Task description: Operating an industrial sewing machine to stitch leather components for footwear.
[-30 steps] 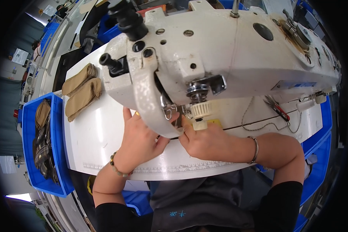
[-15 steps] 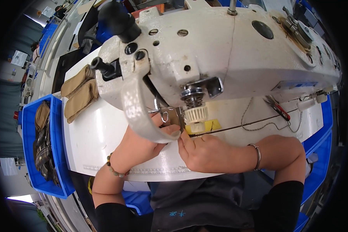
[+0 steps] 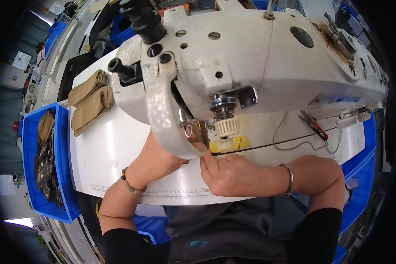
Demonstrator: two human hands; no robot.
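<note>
A white sewing machine (image 3: 251,57) spans the upper part of the view, its needle area half hidden behind a curved white guard (image 3: 160,119). Beneath it lies a small brown fabric piece (image 3: 201,130). My left hand (image 3: 156,153) grips this piece from the left, with the thumb showing at its near edge; the guard covers the other fingers in part. From the right, my right hand (image 3: 233,176) is closed, its fingertips pinched at the near edge of the same piece, close to the left thumb.
Two stacks of brown fabric pieces (image 3: 91,110) lie at the table's left. A blue bin (image 3: 69,176) beside it holds dark and brown cloth. Red-handled thread snips (image 3: 314,126) and a grey cord (image 3: 275,138) lie right, past a yellow plate (image 3: 240,143). A ruler scale (image 3: 176,192) runs along the front.
My left hand has shifted slightly at the fabric, with its fingers curled more under the guard. The right hand stays almost in place. The whole view has shifted a little.
</note>
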